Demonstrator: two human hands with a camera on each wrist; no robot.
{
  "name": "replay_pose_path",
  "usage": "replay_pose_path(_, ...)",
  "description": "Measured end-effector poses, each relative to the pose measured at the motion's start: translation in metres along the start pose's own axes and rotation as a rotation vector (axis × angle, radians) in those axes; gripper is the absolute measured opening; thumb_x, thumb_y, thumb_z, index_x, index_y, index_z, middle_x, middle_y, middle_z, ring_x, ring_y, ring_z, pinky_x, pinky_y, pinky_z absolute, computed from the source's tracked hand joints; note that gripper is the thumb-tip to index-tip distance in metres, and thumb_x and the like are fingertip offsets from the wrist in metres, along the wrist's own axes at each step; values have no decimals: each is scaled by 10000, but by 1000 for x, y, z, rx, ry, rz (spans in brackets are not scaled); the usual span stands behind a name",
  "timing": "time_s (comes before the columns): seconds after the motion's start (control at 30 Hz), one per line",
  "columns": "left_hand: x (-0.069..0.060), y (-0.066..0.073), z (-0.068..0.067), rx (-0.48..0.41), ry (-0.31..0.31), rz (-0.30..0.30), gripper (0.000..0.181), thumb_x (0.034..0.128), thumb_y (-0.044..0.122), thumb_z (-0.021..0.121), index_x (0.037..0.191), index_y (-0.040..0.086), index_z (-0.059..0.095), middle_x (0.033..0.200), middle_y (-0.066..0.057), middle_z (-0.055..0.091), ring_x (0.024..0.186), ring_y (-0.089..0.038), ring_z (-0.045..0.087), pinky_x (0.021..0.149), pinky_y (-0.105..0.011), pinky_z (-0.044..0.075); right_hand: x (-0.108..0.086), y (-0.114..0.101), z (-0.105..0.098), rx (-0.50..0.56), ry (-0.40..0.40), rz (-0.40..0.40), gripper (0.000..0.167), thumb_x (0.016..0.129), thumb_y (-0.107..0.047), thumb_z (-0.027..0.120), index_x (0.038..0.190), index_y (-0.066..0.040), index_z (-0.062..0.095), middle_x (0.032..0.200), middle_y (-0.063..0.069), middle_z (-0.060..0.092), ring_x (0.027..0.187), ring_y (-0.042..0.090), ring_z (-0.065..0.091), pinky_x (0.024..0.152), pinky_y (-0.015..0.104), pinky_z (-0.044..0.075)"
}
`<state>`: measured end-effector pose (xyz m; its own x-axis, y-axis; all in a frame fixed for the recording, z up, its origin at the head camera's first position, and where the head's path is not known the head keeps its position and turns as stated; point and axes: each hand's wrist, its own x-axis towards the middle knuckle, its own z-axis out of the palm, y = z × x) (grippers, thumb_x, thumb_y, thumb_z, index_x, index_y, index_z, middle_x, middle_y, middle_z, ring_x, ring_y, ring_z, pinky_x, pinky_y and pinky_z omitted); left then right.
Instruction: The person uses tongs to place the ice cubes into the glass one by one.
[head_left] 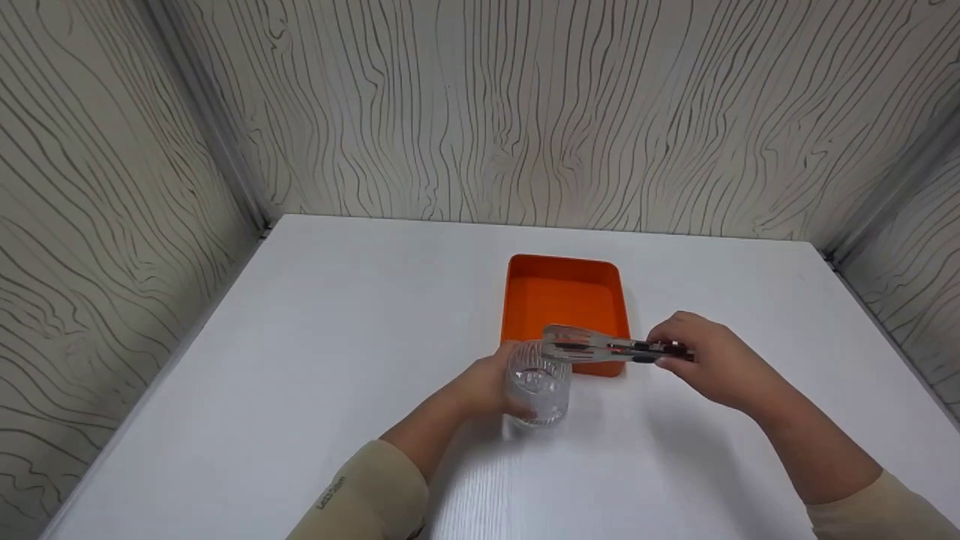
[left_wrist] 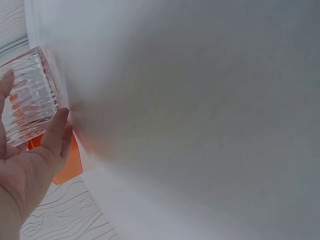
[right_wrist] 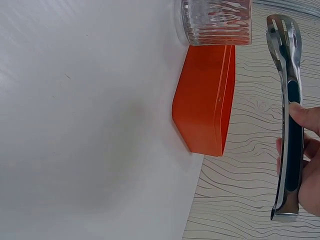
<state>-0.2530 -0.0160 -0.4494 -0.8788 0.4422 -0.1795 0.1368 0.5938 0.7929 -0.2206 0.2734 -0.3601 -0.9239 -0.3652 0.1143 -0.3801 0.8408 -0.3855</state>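
Note:
A clear ribbed glass point(head_left: 538, 390) stands upright on the white table in front of the orange tray point(head_left: 559, 292). Its left side is held by my left hand point(head_left: 484, 386), whose fingers also show around the glass point(left_wrist: 32, 97) in the left wrist view. Something clear seems to be inside, but I cannot tell what. My right hand point(head_left: 701, 356) grips metal tongs point(head_left: 600, 347) with dark handle inlays. The tongs lie nearly level, their slotted heads above the glass's rim and the tray's near part. Between the heads, I cannot make out anything held.
The white table point(head_left: 360, 300) spreads out on both sides of the tray. Patterned panels point(head_left: 480, 112) rise behind it and at both sides, joined by grey corner posts point(head_left: 217, 127).

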Motion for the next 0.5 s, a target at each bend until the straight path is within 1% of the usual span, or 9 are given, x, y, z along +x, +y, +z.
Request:
replay_pose_path(0.13,0,1,0,-12,2,-11,841,601,194,856,1270,282,354,1196,92,538,1124,-154,489,986,-410,396,0,1,2,5,5,21,204,808,-67,667,977,-175,632,890,-77,552,764,119,511,685,282,489)
replay_pose_path(0.27,0,2,0,-29,-1,-10,844,602,195,854,1274,283,351,1187,96,534,1108,-148,491,973,-408,410,-1,1,2,21,-10,41,219,816,-83,665,1009,-176,619,908,-64,550,780,129,513,690,287,491)
replay_pose_path(0.37,0,1,0,-24,2,-2,849,601,185,853,1281,274,352,1188,91,535,1104,-149,491,974,-401,410,0,1,2,39,-16,61,231,821,-86,663,1029,-170,610,918,-49,548,794,141,511,699,298,489)
replay_pose_path(0.5,1,1,1,-16,11,-15,847,598,181,856,1277,268,357,1191,82,540,1110,-158,493,980,-407,403,4,0,0,62,-12,91,247,829,-92,653,1064,-142,595,950,-8,545,821,170,511,734,340,489)
